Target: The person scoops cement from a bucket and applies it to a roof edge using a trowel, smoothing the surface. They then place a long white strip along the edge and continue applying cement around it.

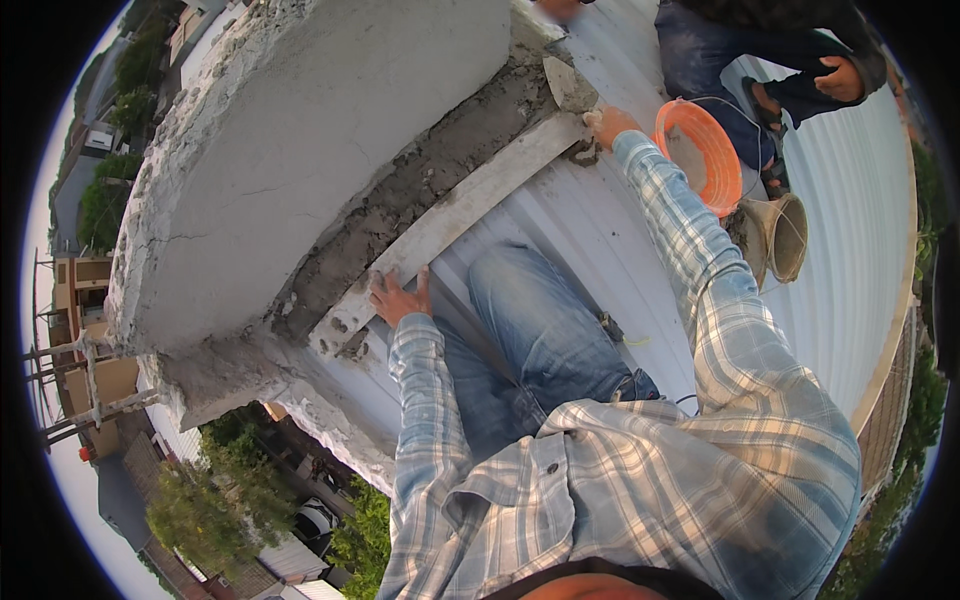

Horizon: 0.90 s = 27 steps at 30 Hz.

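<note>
A long pale straightedge board (480, 190), smeared with mortar, lies along a strip of wet grey mortar (400, 180) at the foot of a concrete wall (310, 120). My left hand (400, 297) grips the board near its lower left end, with thumb and fingers apart on it. At the board's far right end, my right hand (609, 126) is closed on a trowel, its mortar-coated blade (570, 86) lying against the mortar's end. The trowel's handle is hidden in my fingers. Lumps of mortar cling to the board by both ends.
An orange bucket (722, 155) with grey mix stands right of my right forearm, beside a mortar-stained container (788, 238) on its side. Another person (710, 55) is at the upper right on the ribbed metal roof (840, 190). The roof edge drops toward trees (225, 490) at lower left.
</note>
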Each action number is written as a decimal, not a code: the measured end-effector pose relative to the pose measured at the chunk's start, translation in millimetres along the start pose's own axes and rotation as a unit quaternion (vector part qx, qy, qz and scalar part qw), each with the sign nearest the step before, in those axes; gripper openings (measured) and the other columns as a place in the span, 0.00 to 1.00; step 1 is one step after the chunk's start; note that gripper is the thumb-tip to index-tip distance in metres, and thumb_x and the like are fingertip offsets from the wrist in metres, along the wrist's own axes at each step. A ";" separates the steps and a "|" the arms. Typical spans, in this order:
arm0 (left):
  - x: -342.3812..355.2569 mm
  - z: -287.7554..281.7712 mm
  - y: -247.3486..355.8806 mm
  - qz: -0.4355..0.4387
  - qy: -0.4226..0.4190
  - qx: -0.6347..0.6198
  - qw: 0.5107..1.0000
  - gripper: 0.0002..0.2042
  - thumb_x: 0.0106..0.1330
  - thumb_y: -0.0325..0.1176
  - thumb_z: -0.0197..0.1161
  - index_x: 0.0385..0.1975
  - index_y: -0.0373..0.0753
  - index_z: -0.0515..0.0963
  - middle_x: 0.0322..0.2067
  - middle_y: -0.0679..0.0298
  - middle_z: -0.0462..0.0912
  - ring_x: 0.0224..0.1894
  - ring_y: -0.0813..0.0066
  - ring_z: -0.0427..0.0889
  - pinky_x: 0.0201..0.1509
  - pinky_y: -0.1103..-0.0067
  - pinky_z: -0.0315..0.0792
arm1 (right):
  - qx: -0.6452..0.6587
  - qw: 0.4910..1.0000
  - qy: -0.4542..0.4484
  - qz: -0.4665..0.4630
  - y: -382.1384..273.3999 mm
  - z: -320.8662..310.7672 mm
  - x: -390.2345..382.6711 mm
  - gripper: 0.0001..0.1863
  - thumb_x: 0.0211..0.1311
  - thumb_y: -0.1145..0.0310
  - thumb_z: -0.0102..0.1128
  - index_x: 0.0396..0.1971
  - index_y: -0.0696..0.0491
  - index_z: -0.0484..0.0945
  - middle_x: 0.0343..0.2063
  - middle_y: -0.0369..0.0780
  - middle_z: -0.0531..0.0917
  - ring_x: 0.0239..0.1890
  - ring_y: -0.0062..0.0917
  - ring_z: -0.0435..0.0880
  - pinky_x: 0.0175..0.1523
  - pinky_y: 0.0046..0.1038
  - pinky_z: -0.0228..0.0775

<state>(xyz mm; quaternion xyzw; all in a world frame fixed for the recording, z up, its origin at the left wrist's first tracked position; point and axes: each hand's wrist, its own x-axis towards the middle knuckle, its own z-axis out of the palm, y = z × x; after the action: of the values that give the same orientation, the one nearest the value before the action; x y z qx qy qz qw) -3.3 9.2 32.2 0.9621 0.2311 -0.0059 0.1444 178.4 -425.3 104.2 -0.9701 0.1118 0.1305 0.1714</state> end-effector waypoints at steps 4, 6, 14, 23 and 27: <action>-0.8 0.6 -5.0 0.008 0.017 0.004 1.000 0.36 0.55 0.64 0.67 0.56 0.42 0.77 0.66 0.52 0.62 0.68 0.48 0.60 0.68 0.57 0.63 | 0.130 0.981 -0.142 0.013 -30.1 -31.3 31.3 0.21 0.75 0.59 0.37 0.52 0.54 0.77 0.31 0.42 0.83 0.31 0.34 0.86 0.40 0.39 0.78; 0.8 6.8 -7.5 0.025 0.029 -0.003 0.999 0.36 0.54 0.64 0.68 0.56 0.42 0.77 0.66 0.52 0.62 0.67 0.48 0.60 0.68 0.57 0.63 | 0.079 0.979 -0.185 -0.044 -32.5 -50.3 45.7 0.20 0.76 0.60 0.37 0.54 0.54 0.76 0.30 0.41 0.83 0.30 0.32 0.85 0.38 0.37 0.79; 0.5 5.2 -6.6 0.004 0.039 -0.005 0.999 0.35 0.54 0.63 0.69 0.52 0.41 0.79 0.64 0.52 0.65 0.66 0.47 0.61 0.68 0.57 0.63 | -0.012 0.945 -0.290 -0.149 -19.5 -84.6 59.0 0.23 0.72 0.47 0.47 0.41 0.53 0.77 0.17 0.36 0.75 0.15 0.25 0.76 0.20 0.33 0.70; 1.9 9.9 5.4 0.010 0.009 0.001 1.000 0.35 0.55 0.64 0.68 0.55 0.44 0.78 0.66 0.53 0.61 0.67 0.49 0.61 0.69 0.56 0.61 | -0.146 0.913 -0.192 -0.329 59.2 -27.5 116.9 0.20 0.68 0.51 0.52 0.39 0.56 0.78 0.21 0.40 0.79 0.19 0.32 0.81 0.25 0.38 0.73; -0.4 4.2 -15.9 -0.001 0.041 0.009 0.999 0.34 0.55 0.63 0.69 0.55 0.44 0.79 0.65 0.53 0.63 0.66 0.49 0.61 0.69 0.57 0.62 | 0.045 0.972 -0.217 -0.071 -20.6 -59.1 33.4 0.21 0.67 0.53 0.52 0.45 0.56 0.80 0.28 0.44 0.82 0.29 0.38 0.84 0.36 0.40 0.76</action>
<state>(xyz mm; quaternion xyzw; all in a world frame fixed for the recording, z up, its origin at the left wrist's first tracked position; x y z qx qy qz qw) -10.5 21.4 23.9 0.9627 0.2373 0.0318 0.1261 227.9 -433.6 154.4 -0.9152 0.0084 0.3205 0.2442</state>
